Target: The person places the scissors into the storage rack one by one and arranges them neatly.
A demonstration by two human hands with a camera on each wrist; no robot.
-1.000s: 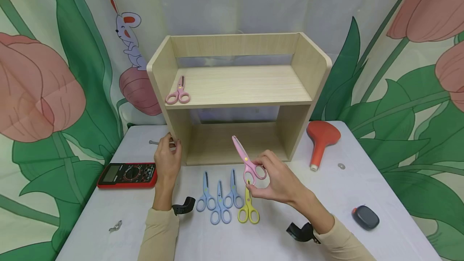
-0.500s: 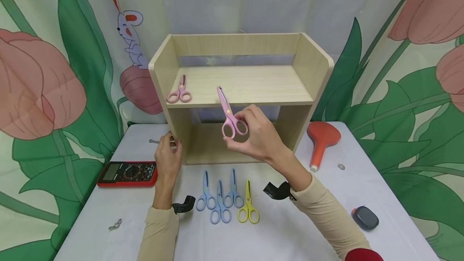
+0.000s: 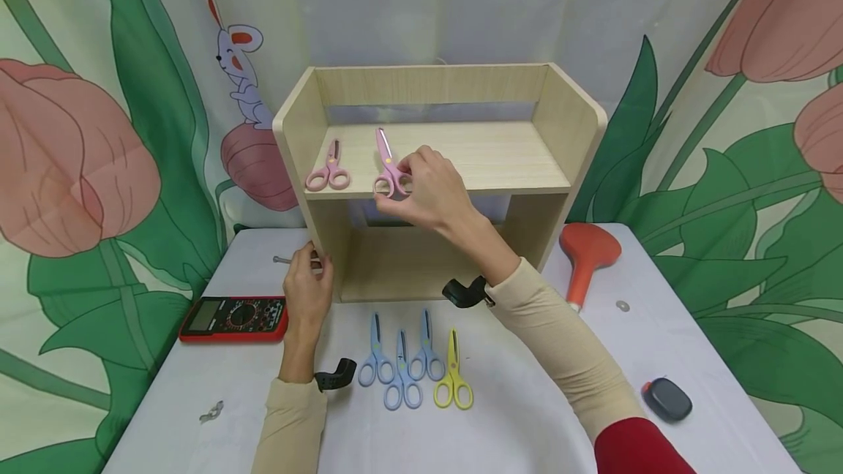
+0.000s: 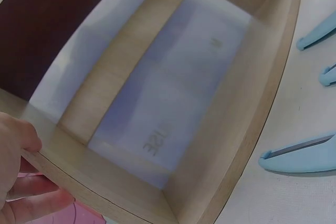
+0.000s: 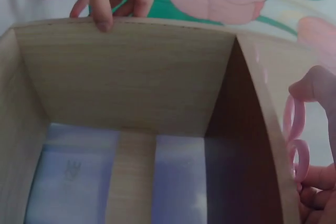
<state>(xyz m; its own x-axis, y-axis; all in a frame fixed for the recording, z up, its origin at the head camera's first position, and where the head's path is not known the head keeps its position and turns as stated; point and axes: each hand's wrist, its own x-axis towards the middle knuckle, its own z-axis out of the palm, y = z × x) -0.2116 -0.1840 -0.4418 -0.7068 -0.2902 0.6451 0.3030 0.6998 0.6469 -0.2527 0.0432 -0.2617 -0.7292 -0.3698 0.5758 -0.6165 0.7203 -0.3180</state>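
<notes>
I am pinching the looped plastic handles of the pink scissors (image 3: 388,167) in my right hand (image 3: 431,189), blades pointing back over the top board of the pale wood-grain shelf (image 3: 579,152), beside a second pink pair (image 3: 328,170). My left hand (image 3: 306,291) is gripping the shelf's left wall, fingers curled round its edge. Blue and yellow pairs are lying on the white tabletop (image 3: 527,415).

A staged tabletop set rather than a lived-in room: a white-clothed table (image 3: 593,415) stands against printed backdrop curtains (image 3: 79,167) of tulips and a cartoon rabbit, with a small wooden shelf unit (image 3: 566,167) at its centre and a multimeter (image 3: 233,317) left of the shelf.
</notes>
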